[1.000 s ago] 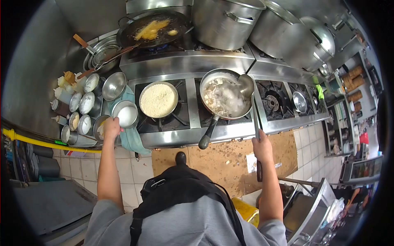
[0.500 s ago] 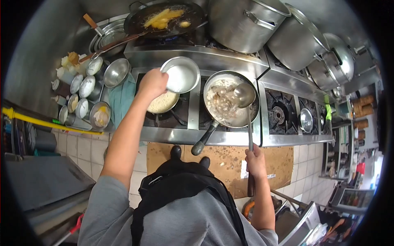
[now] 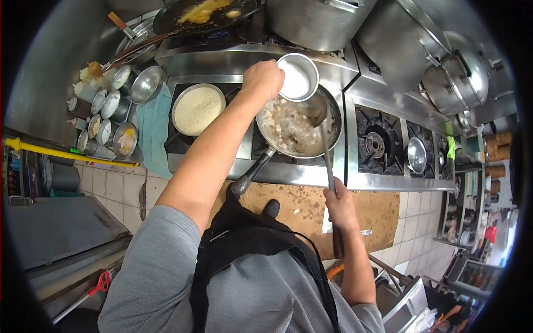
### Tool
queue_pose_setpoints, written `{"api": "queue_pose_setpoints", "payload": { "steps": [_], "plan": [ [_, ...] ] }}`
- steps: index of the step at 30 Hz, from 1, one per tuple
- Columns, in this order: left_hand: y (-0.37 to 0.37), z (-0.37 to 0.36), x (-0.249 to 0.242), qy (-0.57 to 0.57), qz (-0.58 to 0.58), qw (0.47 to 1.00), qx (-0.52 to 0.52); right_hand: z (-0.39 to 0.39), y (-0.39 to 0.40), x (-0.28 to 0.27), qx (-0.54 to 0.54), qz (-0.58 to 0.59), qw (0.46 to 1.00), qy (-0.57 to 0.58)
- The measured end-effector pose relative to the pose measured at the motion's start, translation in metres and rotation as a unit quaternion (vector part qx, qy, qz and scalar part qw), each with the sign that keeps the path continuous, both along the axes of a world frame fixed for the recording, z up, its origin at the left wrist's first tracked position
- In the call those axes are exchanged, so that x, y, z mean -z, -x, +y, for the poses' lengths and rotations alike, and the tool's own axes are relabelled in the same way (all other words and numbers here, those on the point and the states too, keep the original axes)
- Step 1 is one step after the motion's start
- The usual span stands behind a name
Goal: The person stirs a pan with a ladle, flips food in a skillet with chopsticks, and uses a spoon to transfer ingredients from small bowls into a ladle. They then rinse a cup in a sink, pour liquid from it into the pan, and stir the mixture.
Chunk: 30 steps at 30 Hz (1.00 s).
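Observation:
My left hand (image 3: pixel 265 81) grips the rim of a metal bowl (image 3: pixel 298 77) with white contents, held over the back edge of a frying pan (image 3: pixel 340 129). Chunky pieces in pale liquid (image 3: pixel 291 129) fill the pan. Around the long handle of a ladle (image 3: pixel 327 161) my right hand (image 3: pixel 340 206) is closed. The ladle's head rests in the liquid at the pan's right side. The pan's black handle (image 3: pixel 252 173) points toward me, untouched. Left of the pan, beyond my left forearm, stands a round pan of pale grainy food (image 3: pixel 198 110).
A wok (image 3: pixel 244 18) with yellow food in oil is at the back left. Large pots (image 3: pixel 316 25) stand behind. Small containers (image 3: pixel 110 105) and a teal cloth (image 3: pixel 154 130) lie left. A small metal bowl (image 3: pixel 416 155) sits on the right burners.
My left hand has carried the bowl rightward, from beside the frying pan to over its back edge. The ladle's head has tipped and sunk into the liquid. The camera view has shifted slightly.

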<state>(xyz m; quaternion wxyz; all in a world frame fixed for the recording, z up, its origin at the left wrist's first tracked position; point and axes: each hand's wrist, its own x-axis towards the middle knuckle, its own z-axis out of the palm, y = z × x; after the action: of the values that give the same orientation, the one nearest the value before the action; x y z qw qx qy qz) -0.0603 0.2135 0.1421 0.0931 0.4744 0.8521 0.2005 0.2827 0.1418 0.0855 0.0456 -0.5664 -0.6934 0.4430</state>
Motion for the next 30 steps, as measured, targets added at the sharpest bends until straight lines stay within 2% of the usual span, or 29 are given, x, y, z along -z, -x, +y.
{"api": "queue_pose_setpoints", "payload": {
  "steps": [1,3,4,8,11,12,14,15,17,18,19,21,22,24,25,27,28,30],
  "plan": [
    [-0.002,0.003,0.000,-0.001,-0.002,1.000,0.011,0.000,0.004,-0.019,0.001,0.000,1.000,0.003],
    [-0.005,0.009,0.002,-0.011,0.005,1.000,0.018,0.002,0.010,-0.044,0.030,-0.033,0.989,0.138],
    [-0.006,0.013,0.002,-0.014,0.011,1.000,0.019,0.003,-0.001,-0.011,0.014,0.015,0.999,0.038],
    [-0.015,0.017,-0.004,-0.027,0.046,0.998,0.014,0.008,-0.006,-0.005,-0.025,-0.017,0.999,0.025],
    [-0.016,0.016,-0.008,-0.023,0.048,0.998,0.025,0.007,-0.008,0.010,-0.010,0.069,0.995,-0.075],
    [-0.016,0.014,-0.007,-0.022,0.047,0.998,0.022,0.007,-0.010,0.004,-0.013,0.069,0.995,-0.074],
    [-0.018,0.019,-0.006,-0.029,0.072,0.996,0.035,0.006,-0.001,-0.037,0.014,0.061,0.988,0.141],
    [-0.019,0.021,-0.006,-0.030,0.069,0.997,0.034,0.006,-0.001,-0.032,0.013,0.058,0.988,0.140],
    [-0.019,0.019,-0.006,-0.053,0.065,0.996,0.035,0.004,-0.003,-0.004,0.030,0.088,0.995,0.018],
    [-0.017,0.019,-0.007,-0.053,0.067,0.996,0.033,0.008,-0.012,0.010,-0.026,0.073,0.996,-0.035],
    [-0.016,0.021,-0.005,-0.060,0.077,0.995,0.037,0.007,-0.007,-0.001,-0.025,0.075,0.996,-0.035],
    [-0.016,0.025,-0.001,-0.067,0.083,0.993,0.042,0.006,0.000,-0.036,0.026,0.065,0.990,0.124],
    [-0.015,0.026,0.000,-0.078,0.081,0.992,0.047,0.007,-0.002,-0.028,0.024,0.062,0.990,0.123],
    [-0.011,0.024,0.003,-0.087,0.083,0.992,0.048,0.009,-0.005,-0.002,0.006,0.069,0.998,-0.014],
    [-0.011,0.026,0.004,-0.088,0.095,0.990,0.054,0.010,-0.002,-0.012,0.006,0.071,0.997,-0.014],
    [-0.013,0.030,0.004,-0.090,0.102,0.989,0.063,0.011,-0.001,-0.040,0.000,0.017,0.990,0.142],
    [-0.014,0.029,0.002,-0.090,0.108,0.988,0.065,0.012,-0.003,-0.031,-0.001,0.014,0.990,0.141],
    [-0.012,0.026,0.002,-0.088,0.115,0.988,0.062,0.011,-0.006,-0.003,-0.005,0.060,0.998,-0.006]
  ]
}}
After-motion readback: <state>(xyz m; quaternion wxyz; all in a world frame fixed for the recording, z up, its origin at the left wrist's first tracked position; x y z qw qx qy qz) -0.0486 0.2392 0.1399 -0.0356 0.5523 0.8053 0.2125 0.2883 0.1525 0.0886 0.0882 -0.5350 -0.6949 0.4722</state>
